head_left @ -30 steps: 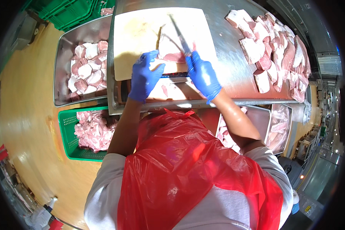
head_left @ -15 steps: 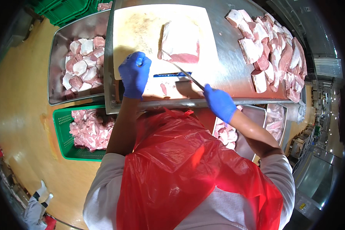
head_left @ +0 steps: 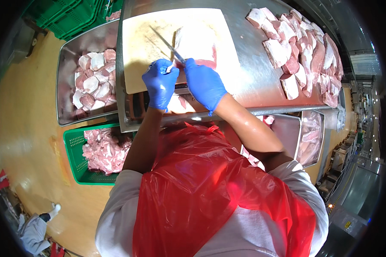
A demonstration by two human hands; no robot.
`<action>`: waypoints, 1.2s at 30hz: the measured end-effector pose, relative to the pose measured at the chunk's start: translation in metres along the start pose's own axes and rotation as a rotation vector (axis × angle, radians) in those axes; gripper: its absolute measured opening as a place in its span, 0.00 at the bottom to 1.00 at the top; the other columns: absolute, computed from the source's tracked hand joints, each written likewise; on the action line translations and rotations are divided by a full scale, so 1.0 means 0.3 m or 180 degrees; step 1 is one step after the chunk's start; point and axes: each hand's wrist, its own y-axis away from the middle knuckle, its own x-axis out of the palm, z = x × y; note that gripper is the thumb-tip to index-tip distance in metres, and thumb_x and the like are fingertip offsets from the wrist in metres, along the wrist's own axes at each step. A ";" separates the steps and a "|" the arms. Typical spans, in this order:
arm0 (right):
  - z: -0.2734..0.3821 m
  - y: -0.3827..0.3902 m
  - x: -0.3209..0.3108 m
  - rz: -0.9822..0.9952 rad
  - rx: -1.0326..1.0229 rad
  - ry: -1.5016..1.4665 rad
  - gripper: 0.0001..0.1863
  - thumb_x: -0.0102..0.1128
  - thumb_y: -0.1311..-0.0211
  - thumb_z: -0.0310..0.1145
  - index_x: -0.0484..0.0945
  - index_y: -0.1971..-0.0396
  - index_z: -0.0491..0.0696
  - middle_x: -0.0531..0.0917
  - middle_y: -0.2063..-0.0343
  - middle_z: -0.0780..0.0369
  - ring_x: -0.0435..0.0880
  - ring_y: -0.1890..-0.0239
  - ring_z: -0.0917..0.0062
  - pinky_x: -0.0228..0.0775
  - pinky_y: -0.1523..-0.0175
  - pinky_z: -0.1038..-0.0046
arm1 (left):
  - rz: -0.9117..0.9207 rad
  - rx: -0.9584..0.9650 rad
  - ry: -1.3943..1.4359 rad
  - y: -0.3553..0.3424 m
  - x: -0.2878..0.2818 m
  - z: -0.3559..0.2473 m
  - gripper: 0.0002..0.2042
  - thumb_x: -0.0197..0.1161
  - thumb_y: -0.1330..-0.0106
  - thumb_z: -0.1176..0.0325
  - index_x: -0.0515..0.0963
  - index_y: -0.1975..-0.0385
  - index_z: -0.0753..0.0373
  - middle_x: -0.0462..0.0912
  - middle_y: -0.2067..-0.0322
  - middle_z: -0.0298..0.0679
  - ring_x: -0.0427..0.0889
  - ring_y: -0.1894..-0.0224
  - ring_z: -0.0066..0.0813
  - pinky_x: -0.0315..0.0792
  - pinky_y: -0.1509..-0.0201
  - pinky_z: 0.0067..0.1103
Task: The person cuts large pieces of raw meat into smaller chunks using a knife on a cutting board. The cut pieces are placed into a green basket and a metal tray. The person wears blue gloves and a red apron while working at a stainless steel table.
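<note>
My right hand [head_left: 205, 83], in a blue glove, grips a knife [head_left: 164, 41] whose blade points up and to the left over the white cutting board [head_left: 143, 77]. A large slab of raw meat [head_left: 196, 45] with a pale fat layer on top lies on the board, just beyond my right hand. Close by on the left, my gloved left hand [head_left: 161, 85] is closed near the slab's lower left corner. Something small and whitish shows at its fingertips, too small to name. The knife's handle is mostly hidden in my right fist.
Many cut meat pieces [head_left: 304, 55] are heaped on the steel table's [head_left: 253, 81] right side. Left of the table stand a metal tub [head_left: 64, 85] of meat chunks and a green crate [head_left: 73, 158] of trimmings. More metal bins [head_left: 287, 128] sit below the right edge. Another person [head_left: 34, 233] is at lower left.
My right hand has moved left and up, bringing the knife from the slab's near edge to its left side. My left hand has shifted slightly right, toward the slab.
</note>
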 end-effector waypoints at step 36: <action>-0.277 0.281 -0.145 -0.0785 0.1300 -0.1728 0.11 0.53 0.26 0.34 0.73 0.62 0.41 0.83 0.77 0.52 0.86 0.76 0.60 0.74 0.69 0.63 | 0.3566 0.1011 -0.0999 -0.394 0.158 -0.049 0.44 0.68 0.50 0.59 0.60 0.27 0.50 0.65 0.33 0.54 0.70 0.35 0.57 0.66 0.31 0.42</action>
